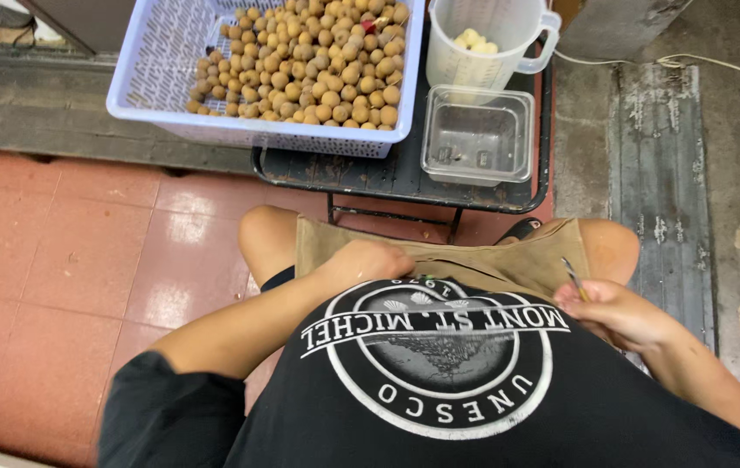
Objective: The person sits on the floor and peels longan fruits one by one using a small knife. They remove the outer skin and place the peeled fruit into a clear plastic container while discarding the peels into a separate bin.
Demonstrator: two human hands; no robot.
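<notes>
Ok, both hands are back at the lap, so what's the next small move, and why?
Probably reach the left hand to the basket for one brown fruit: it looks empty, while the right hand has a thin tool in its grip.

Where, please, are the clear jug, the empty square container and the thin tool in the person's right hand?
Clear jug (484, 48), head view: front wall.
Square container (477, 134), head view: bare bottom.
Thin tool (573, 277), head view: shaft above the right hand (617, 314).

A single head-worn camera looked steeply down over the person's lap, close, facing the low surface (404, 178) farther ahead.
</notes>
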